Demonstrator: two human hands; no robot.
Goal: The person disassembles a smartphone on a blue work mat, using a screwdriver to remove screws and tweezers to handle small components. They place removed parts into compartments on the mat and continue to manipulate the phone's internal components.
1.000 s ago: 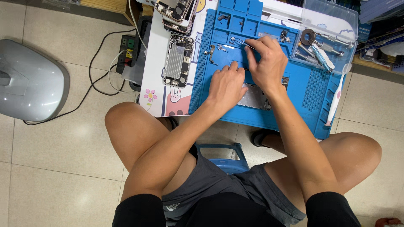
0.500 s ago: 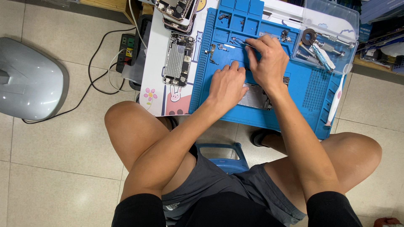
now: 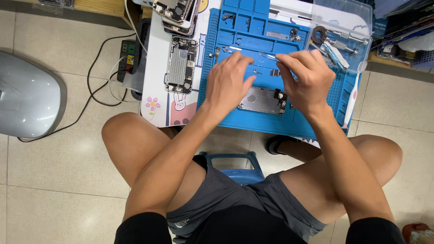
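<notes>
- Your right hand (image 3: 307,79) pinches tweezers (image 3: 260,55); their long axis runs left, tips toward your left hand (image 3: 228,81).
- Left hand open, fingers spread, holding nothing.
- Phone panel (image 3: 261,100) lies flat on mat (image 3: 235,118), between and just below both hands; both about equally near.

Work mat (image 3: 226,117) on the tabletop (image 3: 156,68); phone plate (image 3: 262,100) near the mat's front edge, opened phone (image 3: 181,65) left of the mat, clear tray (image 3: 343,27) at the far right corner.

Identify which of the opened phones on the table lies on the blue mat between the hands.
The silver phone part on the blue mat, between both hands; the other phones lie off it, on the white surface left.
</notes>
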